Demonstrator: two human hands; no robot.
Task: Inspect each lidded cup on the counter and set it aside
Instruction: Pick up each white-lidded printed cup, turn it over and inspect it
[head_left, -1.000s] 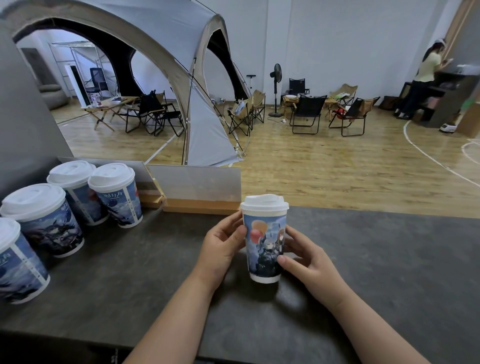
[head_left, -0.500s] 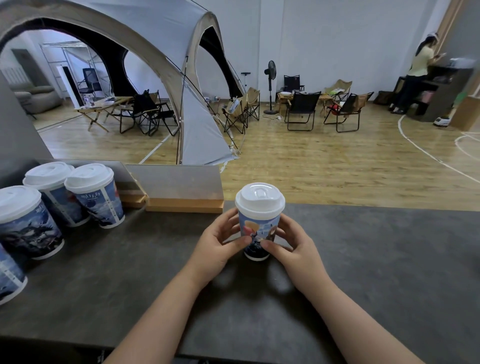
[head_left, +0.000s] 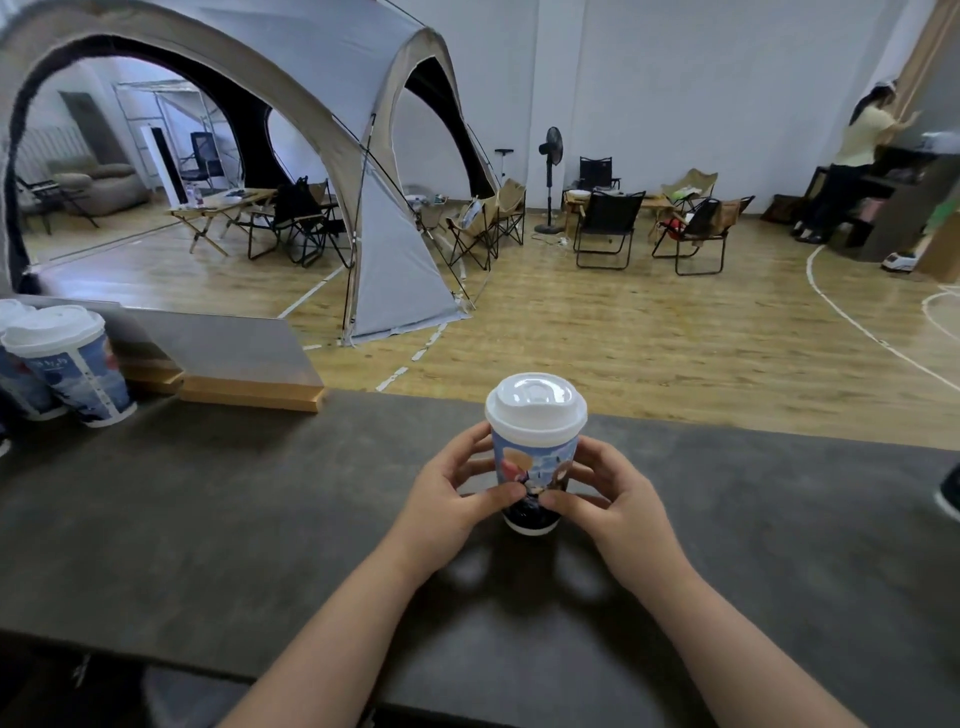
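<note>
Both hands (head_left: 444, 501) (head_left: 621, 501) curled round cup (head_left: 535, 457)

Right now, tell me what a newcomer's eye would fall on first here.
First, the white-lidded illustrated cup at centre, held upright over the dark counter by the left hand and right hand, fingers curled round its lower half. Next, the big grey dome tent filling the upper left on the wooden floor. Then two matching lidded cups standing at the counter's left edge.
</note>
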